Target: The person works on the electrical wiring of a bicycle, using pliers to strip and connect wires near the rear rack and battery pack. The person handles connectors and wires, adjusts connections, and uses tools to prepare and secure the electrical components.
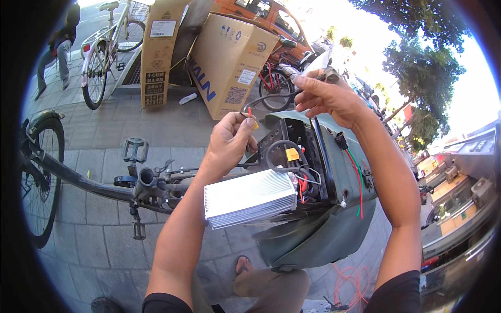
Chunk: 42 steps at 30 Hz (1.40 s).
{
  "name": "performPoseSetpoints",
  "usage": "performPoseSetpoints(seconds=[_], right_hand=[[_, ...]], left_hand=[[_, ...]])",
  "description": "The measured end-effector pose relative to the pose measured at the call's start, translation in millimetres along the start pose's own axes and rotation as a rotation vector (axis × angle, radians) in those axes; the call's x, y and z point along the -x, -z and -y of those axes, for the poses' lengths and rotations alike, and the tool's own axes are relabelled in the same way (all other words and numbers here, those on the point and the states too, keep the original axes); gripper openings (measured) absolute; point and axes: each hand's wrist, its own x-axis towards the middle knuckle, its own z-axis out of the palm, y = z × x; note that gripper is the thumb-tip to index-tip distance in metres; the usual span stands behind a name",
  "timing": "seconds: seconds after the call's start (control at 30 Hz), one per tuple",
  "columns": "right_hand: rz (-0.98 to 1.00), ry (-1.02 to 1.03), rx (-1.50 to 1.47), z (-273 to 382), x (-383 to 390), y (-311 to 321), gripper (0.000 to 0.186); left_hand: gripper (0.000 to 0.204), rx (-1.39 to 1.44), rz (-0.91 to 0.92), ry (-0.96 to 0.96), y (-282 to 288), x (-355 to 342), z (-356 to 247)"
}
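Note:
My left hand (232,135) pinches a cable end with thin red and black wires and a yellow connector (254,125). My right hand (329,99) is curled higher up on the dark cable (274,97), beside a dark metallic piece (330,75) that is partly hidden. Below them an open black box (324,156) on a grey-green scooter body (344,235) contains looped cables and another yellow connector (292,154). A silver finned controller (250,198) lies at the box's near side. Loose red and green wires (360,193) hang on the right.
A bike frame with pedals (94,185) stretches left across the paving (94,245). Cardboard boxes (224,57), parked bicycles (96,73) and an orange car (276,23) stand behind. A person (62,47) is at upper left. Red wire (349,281) lies coiled at lower right.

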Motion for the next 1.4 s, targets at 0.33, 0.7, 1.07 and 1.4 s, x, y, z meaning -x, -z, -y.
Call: performPoseSetpoints(seconds=[0.33, 0.7, 1.07, 1.4], right_hand=[[0.343, -0.037, 0.082, -17, -23, 29, 0.052], [0.111, -0.265, 0.013, -35, -45, 14, 0.036], [0.434, -0.316, 0.156, -34, -45, 42, 0.036], [0.526, -0.234, 0.12, -32, -55, 7, 0.03]], left_hand=[[0.028, -0.034, -0.103, 0.115, -3, 8, -9], [0.03, -0.097, -0.014, 0.138, -1, 12, -15], [0.026, 0.052, 0.058, 0.147, 8, 11, -18], [0.025, 0.026, 0.098, 0.105, 8, 11, -15]])
